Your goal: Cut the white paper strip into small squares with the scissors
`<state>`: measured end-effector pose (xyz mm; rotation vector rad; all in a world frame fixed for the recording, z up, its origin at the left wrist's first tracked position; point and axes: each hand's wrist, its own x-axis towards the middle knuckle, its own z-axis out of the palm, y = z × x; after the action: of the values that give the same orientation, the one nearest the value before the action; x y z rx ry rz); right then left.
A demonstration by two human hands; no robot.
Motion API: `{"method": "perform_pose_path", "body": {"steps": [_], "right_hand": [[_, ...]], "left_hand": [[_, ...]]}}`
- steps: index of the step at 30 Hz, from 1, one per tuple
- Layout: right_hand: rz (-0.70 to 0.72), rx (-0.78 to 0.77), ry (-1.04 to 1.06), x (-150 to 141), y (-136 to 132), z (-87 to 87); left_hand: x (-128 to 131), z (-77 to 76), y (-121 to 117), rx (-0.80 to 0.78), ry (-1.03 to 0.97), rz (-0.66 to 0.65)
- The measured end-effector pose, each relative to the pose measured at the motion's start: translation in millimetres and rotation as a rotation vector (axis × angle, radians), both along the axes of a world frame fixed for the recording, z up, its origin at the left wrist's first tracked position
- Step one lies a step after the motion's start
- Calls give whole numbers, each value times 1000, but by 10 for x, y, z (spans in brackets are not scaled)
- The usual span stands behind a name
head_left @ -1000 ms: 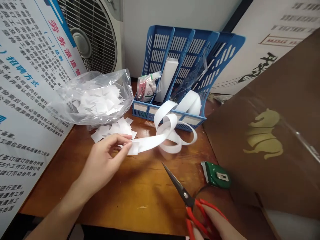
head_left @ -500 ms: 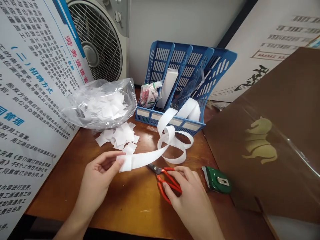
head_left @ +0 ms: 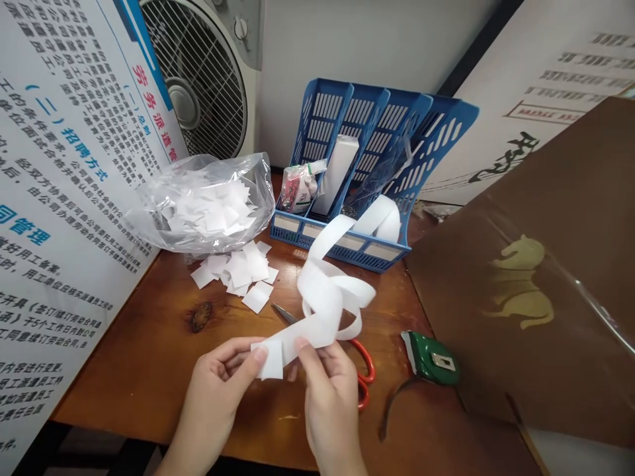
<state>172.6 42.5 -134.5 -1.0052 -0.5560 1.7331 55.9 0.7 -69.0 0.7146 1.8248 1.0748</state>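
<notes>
Paper strip (head_left: 322,311), thin, white and looped, is pinched at its near end by the left hand (head_left: 218,390) and right hand (head_left: 330,396), fingers closed on it above the table (head_left: 149,344). Tearing could be caused by a hard pull. Red-handled scissors (head_left: 364,370) lie just behind; 1 pile of cut squares (head_left: 238,271) lies far left.

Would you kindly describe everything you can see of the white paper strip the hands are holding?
The white paper strip is a long, matte ribbon that looks thin and flexible. It runs from the blue file rack, where part of it sits coiled, loops loosely over the wooden table, and ends between both hands. The left hand pinches its squared free end; the right hand holds it just behind. It passes over the red-handled scissors.
</notes>
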Motion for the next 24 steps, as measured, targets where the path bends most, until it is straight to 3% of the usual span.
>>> {"method": "perform_pose_path", "body": {"steps": [4,7,11,14,16,18,24], "right_hand": [[-129,-219,124,68,238,112],[-138,-251,170,276,543,240],[-92,-59,20,653,975,328],[-220,114,-96,919,1317,443],[-342,138,-119,1076,1547,607],[-365,168,-142,1219,1766,838],[-264,341,-419,1610,2366,1643]], "left_hand": [[-41,61,-101,-5,176,-47],[-132,88,-155,-6,280,-24],[-369,106,-154,-6,387,78],[-554,113,-158,-15,405,167],[-641,110,-177,-32,399,204],[-691,100,-200,-51,394,215],[-727,88,-233,-55,394,206]]}}
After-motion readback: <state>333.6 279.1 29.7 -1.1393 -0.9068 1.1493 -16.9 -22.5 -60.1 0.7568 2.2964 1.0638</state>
